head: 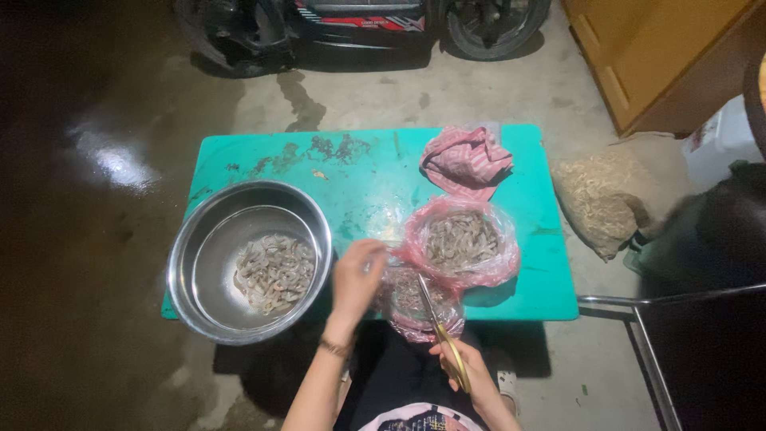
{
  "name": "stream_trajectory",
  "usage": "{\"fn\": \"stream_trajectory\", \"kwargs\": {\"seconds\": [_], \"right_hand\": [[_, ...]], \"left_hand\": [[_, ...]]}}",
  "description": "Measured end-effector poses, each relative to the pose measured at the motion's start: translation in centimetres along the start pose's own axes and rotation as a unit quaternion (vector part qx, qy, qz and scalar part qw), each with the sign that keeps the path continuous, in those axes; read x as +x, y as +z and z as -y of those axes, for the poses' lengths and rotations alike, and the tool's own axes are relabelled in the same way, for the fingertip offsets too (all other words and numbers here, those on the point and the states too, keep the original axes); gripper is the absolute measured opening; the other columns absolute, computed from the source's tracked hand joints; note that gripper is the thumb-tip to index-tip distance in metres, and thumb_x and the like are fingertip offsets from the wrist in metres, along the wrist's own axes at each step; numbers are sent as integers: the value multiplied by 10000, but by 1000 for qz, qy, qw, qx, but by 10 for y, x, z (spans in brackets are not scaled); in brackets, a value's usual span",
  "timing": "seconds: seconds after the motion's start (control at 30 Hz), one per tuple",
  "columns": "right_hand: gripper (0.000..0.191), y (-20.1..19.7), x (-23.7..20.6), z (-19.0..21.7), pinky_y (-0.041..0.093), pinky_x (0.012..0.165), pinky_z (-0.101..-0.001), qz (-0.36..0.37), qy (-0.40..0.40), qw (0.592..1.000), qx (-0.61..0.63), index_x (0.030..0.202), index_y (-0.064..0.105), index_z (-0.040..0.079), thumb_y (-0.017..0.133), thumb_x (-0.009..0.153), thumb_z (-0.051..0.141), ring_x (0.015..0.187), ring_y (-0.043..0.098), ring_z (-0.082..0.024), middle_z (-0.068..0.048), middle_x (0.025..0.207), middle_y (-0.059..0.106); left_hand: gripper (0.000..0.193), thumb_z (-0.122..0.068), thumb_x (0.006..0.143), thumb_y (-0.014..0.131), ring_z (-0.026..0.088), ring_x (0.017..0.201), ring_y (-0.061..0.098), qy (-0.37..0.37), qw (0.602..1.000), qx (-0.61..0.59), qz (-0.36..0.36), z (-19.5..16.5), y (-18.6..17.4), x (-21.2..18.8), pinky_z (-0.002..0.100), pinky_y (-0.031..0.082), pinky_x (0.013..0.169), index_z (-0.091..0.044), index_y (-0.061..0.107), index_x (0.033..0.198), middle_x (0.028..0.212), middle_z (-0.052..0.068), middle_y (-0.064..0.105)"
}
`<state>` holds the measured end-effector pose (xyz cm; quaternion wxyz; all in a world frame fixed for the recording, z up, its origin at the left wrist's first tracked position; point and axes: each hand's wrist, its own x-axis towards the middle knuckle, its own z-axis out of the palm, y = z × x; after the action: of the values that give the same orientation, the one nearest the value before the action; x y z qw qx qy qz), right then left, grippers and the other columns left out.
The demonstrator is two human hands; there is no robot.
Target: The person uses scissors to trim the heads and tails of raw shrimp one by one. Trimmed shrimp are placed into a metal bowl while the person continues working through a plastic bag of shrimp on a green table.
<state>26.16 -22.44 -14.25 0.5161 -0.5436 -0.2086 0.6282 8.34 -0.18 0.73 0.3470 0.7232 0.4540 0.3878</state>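
My right hand (467, 369) grips yellow-handled scissors (444, 337), their blades pointing up over a small pink plastic bag (419, 307) of scraps at the near table edge. My left hand (357, 275) hovers between a steel bowl (209, 255) and that bag, fingers curled together; whether it pinches a shrimp is unclear. Peeled shrimp (274, 273) lie in the bowl. A larger pink bag of whole shrimp (463, 241) sits open to the right of my left hand.
A low turquoise table (550, 271) carries everything. A crumpled pink striped bag (465, 160) lies at its far side. A motorbike (359, 24) stands beyond, a sack (598, 199) and wooden cabinet (662, 56) to the right, a dark chair (694, 351) near right. The floor is wet concrete.
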Motion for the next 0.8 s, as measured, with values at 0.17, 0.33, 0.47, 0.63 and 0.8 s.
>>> {"fn": "stream_trajectory", "kwargs": {"seconds": [0.17, 0.33, 0.47, 0.63, 0.8], "right_hand": [[433, -9, -9, -1, 376, 394, -208, -11, -6, 1000, 2, 1051, 723, -17, 632, 957, 395, 495, 464, -47, 10, 684, 519], [434, -13, -13, -8, 379, 392, -214, -28, 0, 1000, 9, 1031, 723, -8, 631, 953, 409, 462, 458, -58, 4, 673, 523], [426, -15, -14, -10, 396, 399, -217, -27, -3, 999, 18, 1039, 720, -8, 637, 955, 401, 470, 464, -54, 6, 683, 535], [411, -17, -13, -9, 395, 397, -217, -26, -5, 999, 29, 1045, 721, -7, 645, 957, 387, 468, 462, -51, -1, 691, 546], [418, -14, -14, -6, 391, 393, -219, -38, 4, 999, 25, 1036, 720, -5, 643, 946, 396, 445, 474, -65, -9, 692, 559]], "left_hand": [[80, -118, 809, 744, 340, 997, 638, 123, 988, 64, 70, 9, 88, 39, 446, 527, 870, -100, 751, 886, 978, 116, 673], [141, -88, 725, 754, 378, 988, 616, 171, 971, 144, 90, 19, 149, 74, 505, 509, 816, -95, 762, 866, 990, 152, 651], [78, -107, 809, 718, 356, 1031, 637, 210, 942, 230, 123, 25, 177, 95, 494, 524, 877, -89, 764, 870, 1012, 156, 663], [134, -152, 752, 751, 360, 1073, 638, 169, 922, 332, 105, 20, 187, 100, 483, 528, 896, -54, 772, 841, 1104, 185, 664], [226, -180, 630, 817, 379, 1067, 620, 162, 933, 296, 123, 12, 176, 95, 488, 512, 879, -82, 780, 831, 1117, 210, 650]]}}
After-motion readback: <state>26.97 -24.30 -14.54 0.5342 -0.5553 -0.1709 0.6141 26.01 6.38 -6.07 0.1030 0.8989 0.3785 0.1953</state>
